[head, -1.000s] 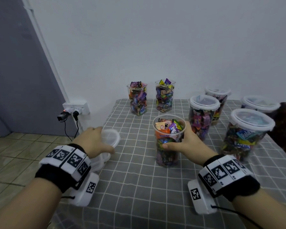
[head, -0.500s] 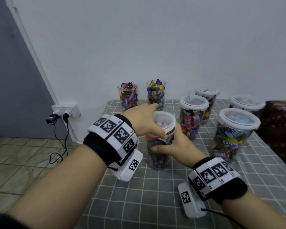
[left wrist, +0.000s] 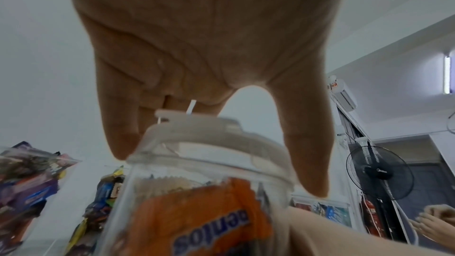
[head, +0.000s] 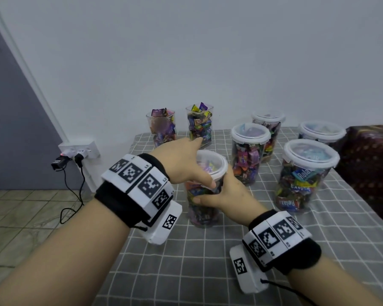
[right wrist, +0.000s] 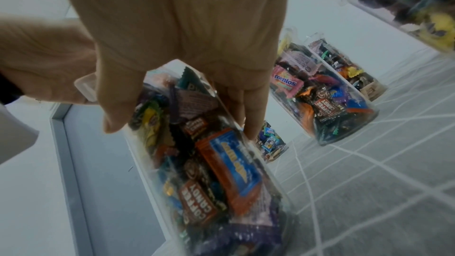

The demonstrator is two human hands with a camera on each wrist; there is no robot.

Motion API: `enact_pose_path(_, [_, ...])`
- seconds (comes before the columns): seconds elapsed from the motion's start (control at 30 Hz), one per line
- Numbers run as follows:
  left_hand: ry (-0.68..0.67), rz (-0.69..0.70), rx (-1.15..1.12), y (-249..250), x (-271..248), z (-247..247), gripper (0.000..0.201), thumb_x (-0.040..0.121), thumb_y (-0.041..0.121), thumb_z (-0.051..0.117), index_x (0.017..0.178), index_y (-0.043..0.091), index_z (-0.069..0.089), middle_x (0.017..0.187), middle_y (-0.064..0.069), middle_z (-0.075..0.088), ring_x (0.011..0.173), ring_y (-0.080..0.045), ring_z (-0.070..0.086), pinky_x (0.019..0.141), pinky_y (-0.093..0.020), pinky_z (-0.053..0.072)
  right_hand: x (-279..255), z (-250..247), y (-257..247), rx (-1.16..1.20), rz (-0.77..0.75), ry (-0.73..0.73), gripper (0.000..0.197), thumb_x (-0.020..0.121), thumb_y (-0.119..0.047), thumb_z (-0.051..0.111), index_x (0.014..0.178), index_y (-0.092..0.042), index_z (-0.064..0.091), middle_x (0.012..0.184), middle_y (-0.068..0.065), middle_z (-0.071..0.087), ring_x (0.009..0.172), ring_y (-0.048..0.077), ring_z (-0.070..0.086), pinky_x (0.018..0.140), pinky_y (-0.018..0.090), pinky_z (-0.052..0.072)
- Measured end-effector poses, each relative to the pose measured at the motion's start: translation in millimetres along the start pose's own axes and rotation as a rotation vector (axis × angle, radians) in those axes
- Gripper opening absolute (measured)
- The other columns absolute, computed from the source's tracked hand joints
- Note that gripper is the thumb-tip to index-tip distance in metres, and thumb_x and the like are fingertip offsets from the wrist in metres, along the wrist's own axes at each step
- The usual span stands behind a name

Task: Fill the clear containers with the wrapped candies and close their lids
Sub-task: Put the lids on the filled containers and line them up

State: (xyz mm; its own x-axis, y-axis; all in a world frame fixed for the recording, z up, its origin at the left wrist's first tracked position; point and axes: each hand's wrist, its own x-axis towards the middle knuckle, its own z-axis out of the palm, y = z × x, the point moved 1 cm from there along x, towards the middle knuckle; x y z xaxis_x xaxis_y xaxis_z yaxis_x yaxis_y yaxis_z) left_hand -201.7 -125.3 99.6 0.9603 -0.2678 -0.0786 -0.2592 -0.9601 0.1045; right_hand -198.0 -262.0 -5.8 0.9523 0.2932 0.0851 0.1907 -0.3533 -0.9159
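Note:
A clear container (head: 202, 208) packed with wrapped candies stands upright on the grey checked tablecloth (head: 208, 272), near the middle. My right hand (head: 221, 195) grips its body from the right, thumb in front and fingers behind (right wrist: 181, 131). A white translucent lid (head: 215, 164) sits on its rim. My left hand (head: 186, 164) comes down from above and holds the lid, thumb and fingers curled over its edge (left wrist: 219, 172). In the left wrist view the lid (left wrist: 221, 139) lies a little tilted above an orange Mentos wrapper. I cannot tell whether it is snapped on.
Two full containers without lids (head: 161, 127) (head: 199, 124) stand at the back by the wall. Several lidded ones (head: 249, 151) (head: 305, 177) fill the right side. The table's left edge drops to a tiled floor with a wall socket (head: 80, 151). Dark patterned furniture (head: 372, 173) borders the right.
My left hand took a lid from the table's left edge, carried it right and set it on the container. My right hand kept its grip on the container.

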Motion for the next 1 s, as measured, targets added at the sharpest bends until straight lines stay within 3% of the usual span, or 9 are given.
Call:
enact_pose_path(0.13, [0.001,-0.008,-0.071,-7,-5,8,0.097,0.067,0.057,0.072,0.143,0.014,0.030,0.140,-0.003,0.038,0.124,-0.018,0.040,0.100,-0.031,0.035,-4,1,-1,0.035,-0.019,0.031,0.095,0.057,-0.033,0.087,0.128,-0.038,0.024,0.116,-0.019,0.051,0.114,0.010,0.051,0.102,0.039,0.043])
enact_pose_path(0.23, [0.027,0.000,-0.169,-10,-8,13,0.101,0.069,0.053,0.073,0.148,0.016,0.023,0.147,0.001,0.029,0.132,-0.014,0.032,0.105,-0.027,0.028,-4,2,-1,0.020,-0.022,0.050,0.125,0.060,-0.033,0.087,0.147,-0.038,-0.003,0.127,-0.017,0.045,0.121,0.011,0.046,0.105,0.037,0.038])
enact_pose_path(0.3, [0.040,0.005,-0.235,-13,-9,21,0.106,0.069,0.052,0.074,0.150,0.016,0.018,0.149,0.004,0.024,0.134,-0.011,0.029,0.107,-0.025,0.026,-5,2,-1,0.020,-0.036,0.055,0.127,0.065,-0.029,0.085,0.148,-0.034,-0.011,0.127,-0.015,0.042,0.122,0.012,0.044,0.106,0.036,0.036])
enact_pose_path(0.53, [0.089,0.058,-0.378,-20,-12,43,0.116,0.066,0.056,0.075,0.151,0.016,0.007,0.150,0.009,0.014,0.137,-0.007,0.018,0.111,-0.022,0.018,-6,4,-3,0.011,-0.148,0.065,0.094,0.052,-0.055,0.074,0.129,-0.050,0.021,0.120,-0.024,0.051,0.112,0.010,0.055,0.098,0.040,0.044])
enact_pose_path(0.67, [0.128,0.069,-0.570,-22,-13,49,0.122,0.057,0.065,0.073,0.150,0.020,0.008,0.145,0.012,0.019,0.127,0.005,0.022,0.102,-0.013,0.020,-7,2,-2,0.028,-0.139,0.070,0.085,0.060,-0.034,0.085,0.113,-0.061,0.025,0.116,-0.027,0.051,0.111,0.002,0.053,0.100,0.037,0.044])
enact_pose_path(0.77, [0.149,0.043,-0.928,-30,-16,59,0.094,0.068,0.052,0.070,0.144,0.029,0.020,0.130,0.025,0.035,0.117,0.013,0.038,0.092,-0.008,0.032,-5,2,-1,0.017,-0.136,0.066,0.087,0.063,-0.025,0.086,0.120,-0.049,0.024,0.116,-0.025,0.049,0.113,0.006,0.052,0.103,0.038,0.042])
enact_pose_path(0.83, [0.100,-0.019,-1.136,-39,-18,66,0.075,0.079,0.046,0.064,0.144,0.034,0.027,0.128,0.027,0.043,0.121,0.003,0.045,0.090,-0.018,0.040,-3,2,1,0.019,-0.138,0.064,0.091,0.063,-0.027,0.086,0.126,-0.044,0.022,0.119,-0.026,0.048,0.117,0.009,0.050,0.105,0.040,0.040])
enact_pose_path(0.9, [0.040,-0.030,-1.156,-48,-20,74,0.054,0.078,0.047,0.057,0.130,0.047,0.041,0.119,0.035,0.053,0.114,0.007,0.052,0.091,-0.027,0.042,-2,2,2,0.013,-0.135,0.064,0.093,0.063,-0.028,0.085,0.127,-0.044,0.021,0.120,-0.028,0.046,0.119,0.010,0.049,0.106,0.040,0.039])
enact_pose_path(1.0, [0.009,-0.006,-1.136,-55,-20,79,0.041,0.077,0.046,0.054,0.118,0.050,0.046,0.109,0.038,0.059,0.104,0.013,0.056,0.089,-0.024,0.046,-1,3,3,0.012,-0.144,0.061,0.092,0.064,-0.027,0.086,0.127,-0.045,0.021,0.120,-0.030,0.045,0.119,0.008,0.048,0.106,0.040,0.039])
